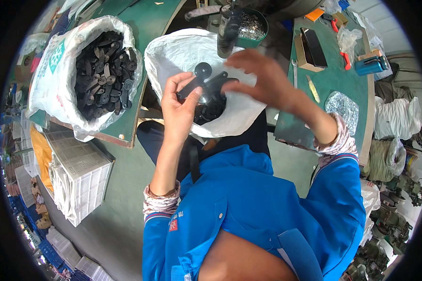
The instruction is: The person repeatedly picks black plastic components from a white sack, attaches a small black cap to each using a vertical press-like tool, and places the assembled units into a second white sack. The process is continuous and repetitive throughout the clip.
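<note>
Fingers of my left hand (180, 110) clamp a black plastic part (206, 83) above the white sack (173, 56), steadying it while my right hand (260, 77), half open, fingers its far end.

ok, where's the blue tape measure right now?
Head view, far right: the blue tape measure sits at the green table edge, right of the dark phone, near red-handled cutters.

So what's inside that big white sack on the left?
The big white woven sack is heaped with flat black plastic parts with round ends. Anything beneath the top layer is hidden.
</note>
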### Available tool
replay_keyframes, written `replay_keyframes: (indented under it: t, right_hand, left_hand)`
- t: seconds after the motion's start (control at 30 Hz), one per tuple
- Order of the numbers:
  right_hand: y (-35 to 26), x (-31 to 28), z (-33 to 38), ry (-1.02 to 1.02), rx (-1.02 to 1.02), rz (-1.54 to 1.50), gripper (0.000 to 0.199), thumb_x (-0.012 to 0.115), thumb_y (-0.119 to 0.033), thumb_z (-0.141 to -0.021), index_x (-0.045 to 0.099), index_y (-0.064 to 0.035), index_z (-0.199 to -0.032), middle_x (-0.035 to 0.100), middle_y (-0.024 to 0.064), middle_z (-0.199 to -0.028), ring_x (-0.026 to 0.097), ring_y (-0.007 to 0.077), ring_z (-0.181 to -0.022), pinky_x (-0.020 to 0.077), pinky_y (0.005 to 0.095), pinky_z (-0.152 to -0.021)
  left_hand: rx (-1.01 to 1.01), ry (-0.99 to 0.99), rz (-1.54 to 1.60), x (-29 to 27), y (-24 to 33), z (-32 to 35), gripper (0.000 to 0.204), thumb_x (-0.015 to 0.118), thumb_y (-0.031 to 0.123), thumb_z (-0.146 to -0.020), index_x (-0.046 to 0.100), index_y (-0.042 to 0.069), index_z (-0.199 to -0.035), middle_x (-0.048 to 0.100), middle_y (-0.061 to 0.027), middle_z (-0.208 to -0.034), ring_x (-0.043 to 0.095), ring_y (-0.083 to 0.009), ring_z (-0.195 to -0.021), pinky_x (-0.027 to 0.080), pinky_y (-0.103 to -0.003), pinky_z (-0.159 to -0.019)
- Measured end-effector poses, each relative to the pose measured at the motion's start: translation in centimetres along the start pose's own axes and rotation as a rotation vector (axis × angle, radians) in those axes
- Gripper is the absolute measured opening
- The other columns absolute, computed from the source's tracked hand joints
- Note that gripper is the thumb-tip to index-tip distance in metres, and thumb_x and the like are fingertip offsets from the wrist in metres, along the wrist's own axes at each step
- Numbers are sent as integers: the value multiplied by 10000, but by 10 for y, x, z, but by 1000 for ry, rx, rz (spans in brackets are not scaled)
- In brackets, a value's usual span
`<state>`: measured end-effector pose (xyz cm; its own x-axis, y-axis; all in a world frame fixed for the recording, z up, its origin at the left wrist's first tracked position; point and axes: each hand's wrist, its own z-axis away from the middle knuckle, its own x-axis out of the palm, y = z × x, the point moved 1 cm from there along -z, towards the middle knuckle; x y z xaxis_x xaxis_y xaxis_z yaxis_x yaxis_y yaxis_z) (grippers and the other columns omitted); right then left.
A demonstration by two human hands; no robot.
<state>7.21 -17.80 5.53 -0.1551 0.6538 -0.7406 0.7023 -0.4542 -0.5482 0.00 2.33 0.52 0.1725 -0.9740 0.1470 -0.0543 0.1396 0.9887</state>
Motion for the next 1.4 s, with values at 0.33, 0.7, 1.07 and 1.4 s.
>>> replay_keyframes:
  t: [0.33, 0.7, 1.07, 1.4]
  right_hand:
    - [-12, 11, 32, -56, 55, -200, 241, 675, -40, -781, 556, -1, -987, 587, 151, -1053, 584, 295, -961, 487, 365, -813]
    - [-5, 20, 25, -52, 366, -870, 335, 557, -146, -953, 560, -46, -1273, 647, 41, -941, 579, 73, -769, 474, 222, -643]
    - [-16, -51, -71, 295, 424, -854, 211, 536, -174, -950, 559, -9, -1080, 623, 48, -723, 524, 80, -502, 411, 206, -446]
    - [10, -38, -67, 55, 555, -686, 443, 525, -236, -961, 460, -23, -1345, 651, 47, -827, 544, 75, -471, 381, 191, -366]
  left_hand:
    - [-243, -1, 149, 12, -5, 3, 197, 621, 112, -907, 574, 10, -1068, 652, -76, -956, 614, -98, -812, 499, -213, -593]
    - [-752, -228, 1052, 18, -1, 19, 382, 489, 394, -976, 457, 58, -797, 411, -14, -600, 345, -75, -420, 343, -161, -372]
    - [-397, -110, 584, 19, -15, 20, 257, 611, 220, -931, 583, 62, -1131, 579, 13, -837, 519, -57, -701, 380, -159, -485]
    - [-202, 20, 216, 18, 0, 15, 251, 628, 73, -892, 574, 57, -1136, 653, -30, -960, 590, -67, -828, 454, -199, -638]
